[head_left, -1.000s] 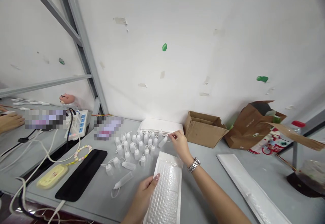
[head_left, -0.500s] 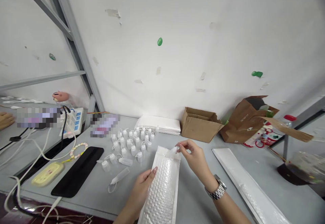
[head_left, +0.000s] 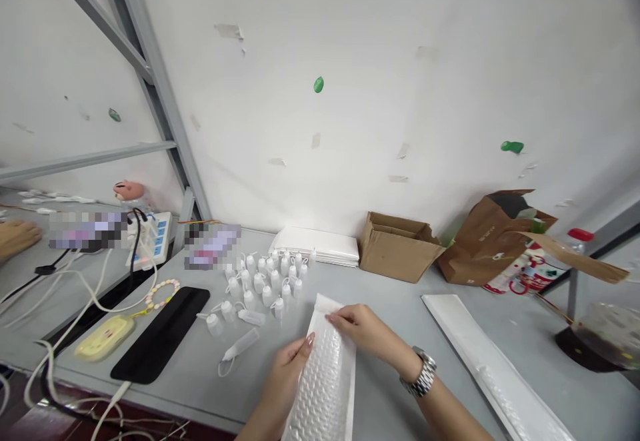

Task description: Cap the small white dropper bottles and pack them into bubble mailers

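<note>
Through the head camera I see the padded mailer (head_left: pixel 325 384) over the worktop (head_left: pixel 387 301), right of the small bottles (head_left: pixel 267 296). The left hand (head_left: pixel 285 374) grasps its left edge, thumb on top; the right hand (head_left: pixel 367 330) touches near its upper end, whether pinching I cannot tell. I judge it light, soft, rather slippery: better take the flat side edges.

From close above the table (head_left: pixel 400 308), the lone camera (head-worn) looks forward and down, facing the wall (head_left: pixel 370 108).
</note>
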{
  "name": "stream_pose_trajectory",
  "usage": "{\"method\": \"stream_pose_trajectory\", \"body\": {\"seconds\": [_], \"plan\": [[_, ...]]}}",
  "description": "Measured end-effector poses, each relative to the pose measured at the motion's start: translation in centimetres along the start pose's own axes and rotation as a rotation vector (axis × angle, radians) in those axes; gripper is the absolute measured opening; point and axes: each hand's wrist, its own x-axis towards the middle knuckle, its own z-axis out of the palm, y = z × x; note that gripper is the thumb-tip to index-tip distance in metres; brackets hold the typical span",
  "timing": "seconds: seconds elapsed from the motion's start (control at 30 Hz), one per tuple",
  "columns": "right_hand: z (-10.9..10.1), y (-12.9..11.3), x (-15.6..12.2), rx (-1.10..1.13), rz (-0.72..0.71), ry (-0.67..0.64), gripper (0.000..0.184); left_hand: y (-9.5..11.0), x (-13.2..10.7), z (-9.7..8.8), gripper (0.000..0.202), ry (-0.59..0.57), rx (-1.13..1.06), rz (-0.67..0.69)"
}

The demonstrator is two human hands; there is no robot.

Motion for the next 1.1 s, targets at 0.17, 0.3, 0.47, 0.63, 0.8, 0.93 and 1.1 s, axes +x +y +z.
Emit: {"method": "stream_pose_trajectory", "body": {"seconds": [0.17, 0.3, 0.47, 0.63, 0.8, 0.93, 1.1], "plan": [[-1.8, -1.8, 0.4, -0.095, -0.038, -0.268, 0.054, -0.6, 0.0, -0.2, 0.049, 0.066, 0.002, 0.007], [-2.3, -2.6, 2.7, -0.280, -0.001, 0.031, 0.050, -0.3, -0.1, -0.5, 0.049, 0.095, 0.076, 0.016], [-0.2, -2.2, 8.5, -0.246, -0.187, 0.437, 0.020, 0.0, -0.4, -0.4, 0.051, 0.083, 0.121, 0.011], [1.7, -1.9, 11.4, -0.237, -0.236, 0.430, 0.015, -0.3, -0.2, -0.7, 0.048, -0.033, 0.051, 0.057], [0.0, -3.1, 7.4, -0.198, -0.299, 0.575, 0.019, -0.5, 0.6, -1.9, 0.050, 0.026, 0.058, 0.069], [-1.5, -3.5, 2.5, -0.152, -0.379, 0.663, 0.020, 0.1, 0.7, -1.8, 0.047, 0.032, 0.045, 0.071], [-1.1, -2.2, 0.2, -0.037, -0.227, 0.638, 0.026, 0.0, 0.6, -0.5, 0.052, -0.010, 0.093, 0.079]]}}
